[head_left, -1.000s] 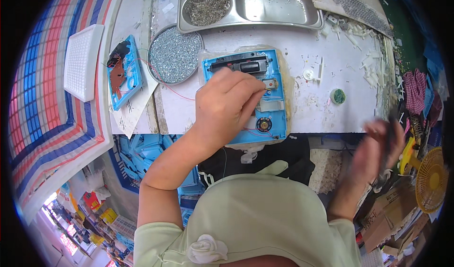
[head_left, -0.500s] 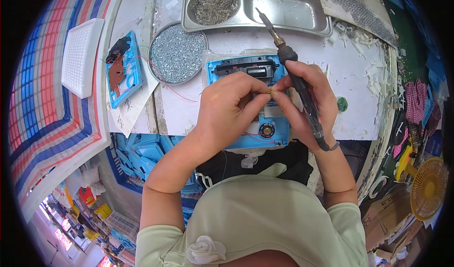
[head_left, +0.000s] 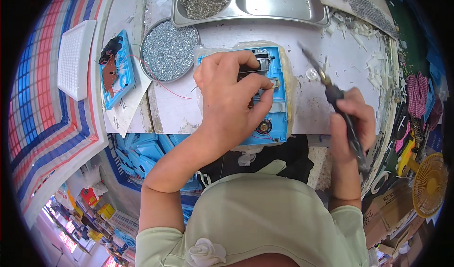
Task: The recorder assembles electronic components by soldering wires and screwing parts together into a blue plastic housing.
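Note:
A blue plastic casing (head_left: 282, 107) lies on a clear plastic wrapping in front of me, with a small round speaker (head_left: 264, 126) near its lower edge. My left hand (head_left: 229, 90) rests over the casing's left side and middle. Its thumb and index finger are pinched together beside a small metal part; what they hold, if anything, is too small to tell. Off to the right of the casing, my right hand (head_left: 352, 118) is closed round the handle of a soldering iron (head_left: 334, 93). The iron's tip points up and left, raised away from the casing and slightly blurred.
Left of the casing stands a round tray of screws (head_left: 170, 49); beyond it leans another blue casing (head_left: 125, 73) with a red wire. A metal tray (head_left: 279, 19) with springs sits at the back. White plastic pieces (head_left: 373, 73) lie right. Blue casings (head_left: 151, 149) are stacked below the table.
My right hand has moved right and away from my left, taking the soldering iron along. My left hand stays over the casing, its fingers still pinched. The view has shifted slightly.

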Tool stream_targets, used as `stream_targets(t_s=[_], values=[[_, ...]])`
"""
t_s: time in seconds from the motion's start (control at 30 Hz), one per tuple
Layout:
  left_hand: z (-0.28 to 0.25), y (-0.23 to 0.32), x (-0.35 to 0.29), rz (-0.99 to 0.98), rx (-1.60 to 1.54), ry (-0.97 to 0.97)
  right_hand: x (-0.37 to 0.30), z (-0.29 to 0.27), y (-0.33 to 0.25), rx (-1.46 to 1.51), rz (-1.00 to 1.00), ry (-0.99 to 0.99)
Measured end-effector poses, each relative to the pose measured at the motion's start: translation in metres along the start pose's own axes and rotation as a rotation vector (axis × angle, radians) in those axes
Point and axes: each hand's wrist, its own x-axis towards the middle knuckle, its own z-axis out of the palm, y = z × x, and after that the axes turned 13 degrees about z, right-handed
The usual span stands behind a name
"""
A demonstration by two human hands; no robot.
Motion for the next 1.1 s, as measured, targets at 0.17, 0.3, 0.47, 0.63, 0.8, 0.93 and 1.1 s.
stream_targets(t_s=[0.17, 0.3, 0.47, 0.63, 0.8, 0.93, 1.1], values=[[0.005, -0.001, 0.001, -0.001, 0.023, -0.042, -0.027, -0.015, -0.004, 0.027, 0.101, -0.050], [0.005, 0.000, 0.001, 0.003, 0.049, -0.053, -0.030, -0.013, 0.004, 0.016, 0.062, -0.084], [0.004, 0.001, 0.002, 0.003, 0.057, -0.076, -0.027, -0.007, 0.003, 0.019, 0.050, -0.125], [0.004, 0.002, 0.002, -0.001, 0.053, -0.075, -0.026, -0.007, 0.003, -0.001, 0.047, -0.144], [0.005, 0.001, 0.001, -0.002, 0.055, -0.071, -0.024, -0.005, 0.002, -0.003, 0.050, -0.139], [0.005, 0.000, 0.001, 0.009, 0.057, -0.070, -0.022, -0.003, 0.001, -0.001, 0.049, -0.138], [0.004, 0.000, 0.001, 0.015, 0.061, -0.074, -0.022, -0.004, 0.000, -0.007, 0.069, -0.154]])
